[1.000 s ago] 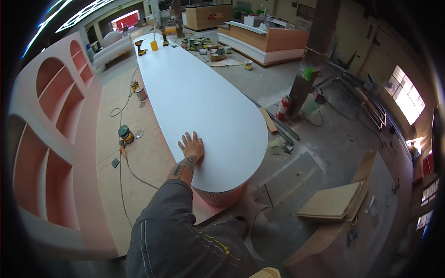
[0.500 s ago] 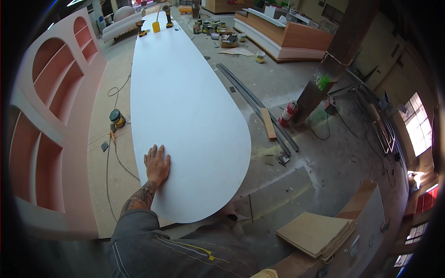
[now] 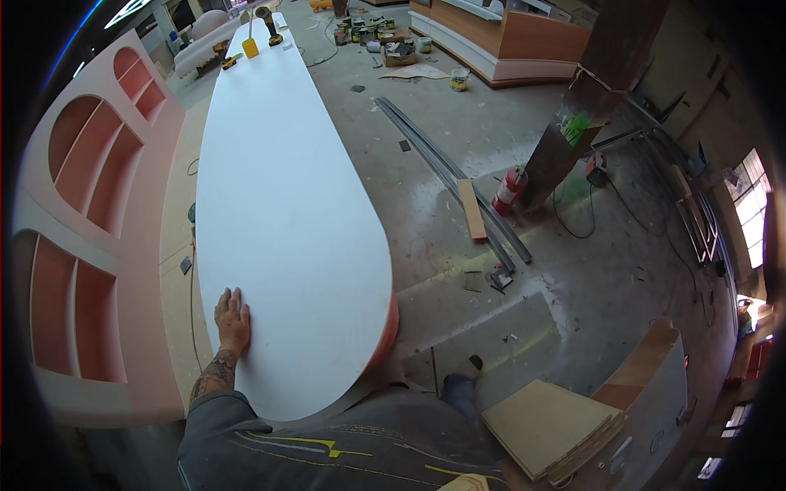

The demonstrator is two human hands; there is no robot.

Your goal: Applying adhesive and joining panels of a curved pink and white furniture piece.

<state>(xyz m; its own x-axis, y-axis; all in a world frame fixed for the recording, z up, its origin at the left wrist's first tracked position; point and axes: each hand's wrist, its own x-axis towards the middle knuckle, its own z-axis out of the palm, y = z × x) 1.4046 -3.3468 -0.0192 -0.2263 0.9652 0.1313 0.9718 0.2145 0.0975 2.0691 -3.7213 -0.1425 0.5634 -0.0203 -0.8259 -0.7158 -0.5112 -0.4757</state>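
Observation:
A long white panel [image 3: 295, 204] with a rounded near end stretches away in front of me. My left hand [image 3: 233, 322] lies on its left edge near that end, fingers stretched out and holding nothing. Below the rounded rim a pinkish-red curved side [image 3: 386, 334] shows on the right. At the far end of the panel stand a yellow object [image 3: 250, 49] and a cordless drill [image 3: 273, 34]; another yellow-and-black power tool [image 3: 232, 61] lies beside them. My right hand is out of view.
A pink arched shelf unit [image 3: 98, 188] runs along the left. On the floor to the right are grey metal lengths [image 3: 446, 176], a wooden strip [image 3: 471, 209], a red fire extinguisher [image 3: 509, 192] by a post, and stacked boards [image 3: 553, 430]. Paint tins [image 3: 360, 33] cluster farther back.
The panel and my left hand now sit farther left in view. More of the pinkish side beneath the panel shows, and a foot appears at lower right. The tin on the left is mostly hidden.

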